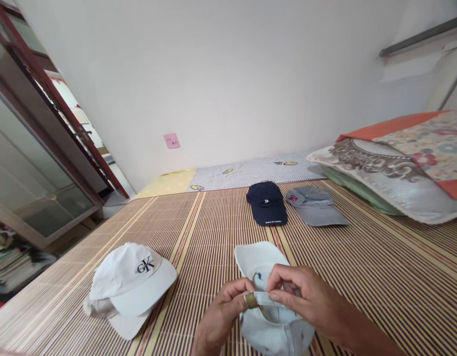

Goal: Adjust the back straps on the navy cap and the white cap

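A pale blue-white baseball cap (276, 331) lies in front of me with its brim pointing away and its back strap toward me. A small dark emblem shows on its front. My left hand (224, 309) is closed, pinching the strap by its brass-coloured buckle (251, 300). Thumb and fingers of my right hand (306, 296) pinch the same strap a little to the right of the buckle. The fingers hide part of the strap and the cap's crown.
White caps (128, 277), one on another, lie to the left. Farther back sit a navy cap (266, 202) and a grey cap (317, 205). Pillows (384, 173) are piled at the right on the striped mat (199, 237). A wall (228, 89) rises behind.
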Available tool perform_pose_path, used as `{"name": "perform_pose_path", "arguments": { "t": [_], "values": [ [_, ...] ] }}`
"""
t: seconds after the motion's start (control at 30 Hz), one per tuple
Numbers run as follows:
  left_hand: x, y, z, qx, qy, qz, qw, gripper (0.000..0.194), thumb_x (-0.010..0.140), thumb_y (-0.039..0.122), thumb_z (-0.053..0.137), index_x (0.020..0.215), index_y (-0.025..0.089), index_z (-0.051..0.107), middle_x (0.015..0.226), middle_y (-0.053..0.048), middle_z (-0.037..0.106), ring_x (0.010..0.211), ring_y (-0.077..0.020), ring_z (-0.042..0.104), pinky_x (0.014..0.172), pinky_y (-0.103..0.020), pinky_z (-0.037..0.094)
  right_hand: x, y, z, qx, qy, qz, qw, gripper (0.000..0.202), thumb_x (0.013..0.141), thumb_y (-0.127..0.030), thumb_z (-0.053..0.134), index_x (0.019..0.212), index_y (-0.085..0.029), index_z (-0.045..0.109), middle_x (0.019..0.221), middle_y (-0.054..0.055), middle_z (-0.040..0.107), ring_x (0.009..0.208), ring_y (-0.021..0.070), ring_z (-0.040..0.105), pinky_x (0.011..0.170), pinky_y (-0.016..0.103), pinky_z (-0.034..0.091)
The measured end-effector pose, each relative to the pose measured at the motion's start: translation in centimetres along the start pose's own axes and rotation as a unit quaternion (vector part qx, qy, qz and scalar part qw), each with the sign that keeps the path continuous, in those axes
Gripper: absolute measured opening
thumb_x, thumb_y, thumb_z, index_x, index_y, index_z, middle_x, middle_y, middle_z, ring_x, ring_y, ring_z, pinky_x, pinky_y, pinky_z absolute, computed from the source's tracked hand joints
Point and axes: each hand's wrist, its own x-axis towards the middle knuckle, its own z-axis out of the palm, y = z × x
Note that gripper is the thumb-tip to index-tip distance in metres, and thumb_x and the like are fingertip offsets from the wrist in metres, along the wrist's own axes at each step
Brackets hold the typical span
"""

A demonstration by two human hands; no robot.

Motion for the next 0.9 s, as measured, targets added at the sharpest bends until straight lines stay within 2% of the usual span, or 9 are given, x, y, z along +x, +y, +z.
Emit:
{"name": "perform_pose_path", "arguments": {
  "t": [0.17, 0.33, 0.47, 0.63, 0.73, 0.9],
  "values": [
    [0.08, -0.17, 0.16, -0.008, -0.009, 0.000, 1.000, 0.039, 0.084, 0.050, 0.077, 0.074, 0.017, 0.061, 0.069, 0.002, 0.048, 0.066, -0.0123, 0.036, 0.064, -0.026, 0.028, -0.08, 0.07, -0.38, 0.004, -0.020, -0.014, 1.000, 0.012, 0.090, -0.027, 0.065, 0.080, -0.022, 0.069, 0.073, -0.004, 0.061, 0.071, 0.0143, 0.051, 0.065, 0.028, 0.034],
    [0.10, -0.29, 0.41, 0.007, -0.011, 0.001, 1.000, 0.037, 0.085, 0.049, 0.076, 0.074, 0.016, 0.065, 0.070, 0.000, 0.051, 0.068, -0.0137, 0.040, 0.067, -0.027, 0.031, -0.17, 0.16, -0.63, -0.023, -0.028, -0.013, 0.999, 0.010, 0.087, -0.023, 0.064, 0.079, -0.022, 0.071, 0.072, -0.004, 0.062, 0.067, 0.0134, 0.049, 0.062, 0.028, 0.032],
    [0.14, -0.52, 0.23, 0.013, -0.014, 0.005, 1.000, 0.038, 0.086, 0.051, 0.074, 0.075, 0.016, 0.065, 0.068, 0.001, 0.047, 0.067, -0.0131, 0.037, 0.065, -0.027, 0.027, -0.14, 0.04, -0.44, -0.020, -0.023, -0.011, 0.999, 0.010, 0.088, -0.025, 0.064, 0.081, -0.022, 0.070, 0.074, -0.004, 0.064, 0.069, 0.0140, 0.052, 0.063, 0.028, 0.033],
    [0.21, -0.55, 0.04, 0.015, -0.011, 0.011, 1.000, 0.037, 0.088, 0.049, 0.074, 0.075, 0.017, 0.062, 0.070, 0.002, 0.043, 0.067, -0.0127, 0.033, 0.064, -0.028, 0.025, 0.09, -0.06, -0.22, -0.024, 0.008, 0.001, 1.000, 0.015, 0.091, -0.033, 0.062, 0.084, -0.022, 0.069, 0.070, -0.003, 0.059, 0.065, 0.0144, 0.047, 0.060, 0.029, 0.031],
    [0.11, -0.43, 0.14, 0.014, -0.013, 0.010, 1.000, 0.034, 0.088, 0.048, 0.074, 0.079, 0.017, 0.065, 0.070, 0.002, 0.043, 0.067, -0.0125, 0.033, 0.064, -0.028, 0.025, 0.19, 0.02, -0.14, -0.021, 0.018, 0.008, 1.000, 0.018, 0.092, -0.036, 0.062, 0.084, -0.022, 0.069, 0.069, -0.003, 0.057, 0.063, 0.0144, 0.046, 0.058, 0.029, 0.031],
    [0.08, -0.46, 0.25, 0.003, -0.010, 0.019, 1.000, 0.032, 0.088, 0.046, 0.074, 0.081, 0.017, 0.064, 0.072, 0.002, 0.046, 0.067, -0.0124, 0.034, 0.065, -0.028, 0.026, 0.21, -0.21, -0.02, -0.015, 0.015, -0.005, 1.000, 0.015, 0.090, -0.035, 0.064, 0.085, -0.022, 0.070, 0.075, -0.002, 0.064, 0.068, 0.0157, 0.051, 0.062, 0.030, 0.034]
  ]
}}
